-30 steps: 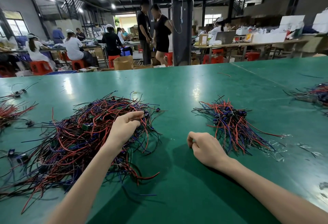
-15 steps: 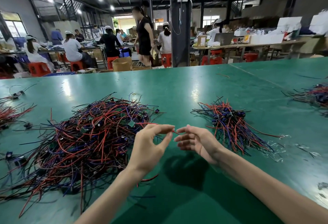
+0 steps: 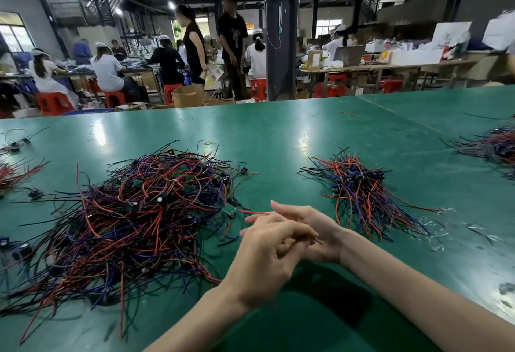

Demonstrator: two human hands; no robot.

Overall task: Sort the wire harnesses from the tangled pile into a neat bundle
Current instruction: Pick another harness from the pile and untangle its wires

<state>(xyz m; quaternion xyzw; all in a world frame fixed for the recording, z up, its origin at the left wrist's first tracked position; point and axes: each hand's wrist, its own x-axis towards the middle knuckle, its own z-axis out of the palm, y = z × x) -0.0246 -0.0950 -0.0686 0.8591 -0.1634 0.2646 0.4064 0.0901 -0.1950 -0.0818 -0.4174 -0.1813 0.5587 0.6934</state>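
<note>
The green table [image 3: 278, 134] has a glossy, scuffed top. A big tangled pile [image 3: 139, 212] of red, blue and black wire harnesses sprawls at nine o'clock. A smaller fanned bundle [image 3: 359, 193] lies well apart at three o'clock, with clear plastic scraps [image 3: 434, 223] just beside its wire tips. Another wire heap [image 3: 496, 142] sits at two o'clock, loose red wires [image 3: 14, 173] at ten. A yellow ring [image 3: 207, 143] lies near eleven and a stray wire [image 3: 347, 113] near one.

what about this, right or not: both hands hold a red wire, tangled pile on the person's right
Not quite. The head view shows the tangled pile on the person's left. The left hand and right hand do hold a red wire.
</note>
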